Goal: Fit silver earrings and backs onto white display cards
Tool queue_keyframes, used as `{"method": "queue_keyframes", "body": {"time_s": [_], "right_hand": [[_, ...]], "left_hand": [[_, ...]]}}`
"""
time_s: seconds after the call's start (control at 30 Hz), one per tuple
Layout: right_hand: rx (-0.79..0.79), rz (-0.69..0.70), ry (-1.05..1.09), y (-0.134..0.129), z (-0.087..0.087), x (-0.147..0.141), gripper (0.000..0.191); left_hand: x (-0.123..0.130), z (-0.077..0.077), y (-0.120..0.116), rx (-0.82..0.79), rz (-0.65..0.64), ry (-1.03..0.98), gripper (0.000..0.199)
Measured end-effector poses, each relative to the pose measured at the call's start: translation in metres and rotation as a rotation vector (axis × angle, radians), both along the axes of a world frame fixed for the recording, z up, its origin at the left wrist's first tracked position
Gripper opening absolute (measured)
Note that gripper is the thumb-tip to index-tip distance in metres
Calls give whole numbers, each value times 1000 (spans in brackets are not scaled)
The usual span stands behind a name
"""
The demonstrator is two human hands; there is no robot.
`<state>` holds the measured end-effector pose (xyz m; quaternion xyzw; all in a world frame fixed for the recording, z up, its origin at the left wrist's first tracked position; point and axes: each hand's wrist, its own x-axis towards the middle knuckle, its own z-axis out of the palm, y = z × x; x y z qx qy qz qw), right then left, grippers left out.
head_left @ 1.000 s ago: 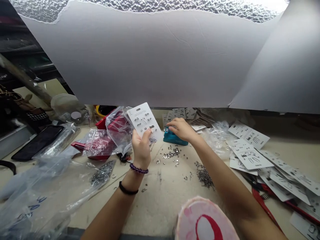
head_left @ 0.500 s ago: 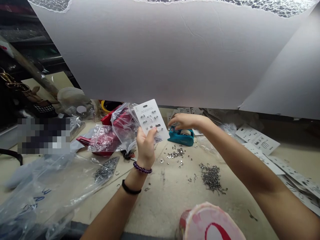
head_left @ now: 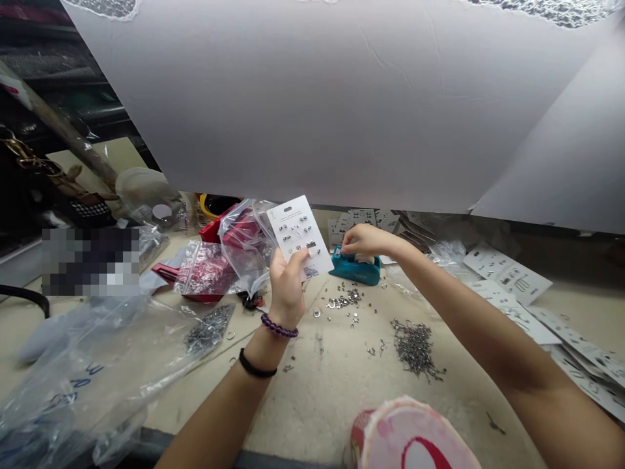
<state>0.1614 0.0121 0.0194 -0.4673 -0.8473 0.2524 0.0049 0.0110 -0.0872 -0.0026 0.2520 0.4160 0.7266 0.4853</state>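
Observation:
My left hand grips a white earring card by its lower left edge, thumb across the front. Rows of small metal studs sit on the card, and a printed code is near its bottom. At the teal tape dispenser, the fingertips of my right hand are pinched together over the cutter end, on the tape; the strip itself is too small to make out. Just in front of the dispenser lie loose small metal studs and rings. A heap of thin metal earring pieces lies nearer me, to the right.
Clear plastic bags and red pieces in bags cover the left side. More carded earrings are stacked at right. A pink-topped round container stands at the front edge. A large white board overhangs the back.
My right hand has lowered onto the tape dispenser's cutter end, and its fingers have closed into a pinch. My left hand still holds the card, almost unmoved.

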Motion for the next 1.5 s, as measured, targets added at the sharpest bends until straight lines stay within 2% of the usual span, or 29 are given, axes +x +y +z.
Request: {"method": "queue_keyframes", "body": {"time_s": [0.13, 0.27, 0.47, 0.7, 1.0, 1.27, 1.5], "right_hand": [[-51, -11, 67, -1, 4, 4, 15], [-66, -57, 36, 3, 2, 4, 18], [-139, -75, 14, 6, -2, 0, 33], [-237, -64, 193, 8, -7, 5, 13], [-389, 19, 509, 10, -16, 22, 18], [-431, 128, 584, 19, -30, 16, 18], [-411, 152, 603, 23, -35, 5, 16]], "left_hand": [[0, 1, 0, -31, -2, -12, 27], [0, 0, 1, -45, -1, -14, 24], [0, -4, 3, -51, -10, -6, 26], [-2, -2, 3, -76, -11, -12, 28], [-2, -6, 2, -61, -33, -21, 28], [-1, -5, 3, -91, -37, -25, 25], [1, -5, 2, -124, -53, -6, 25]]}}
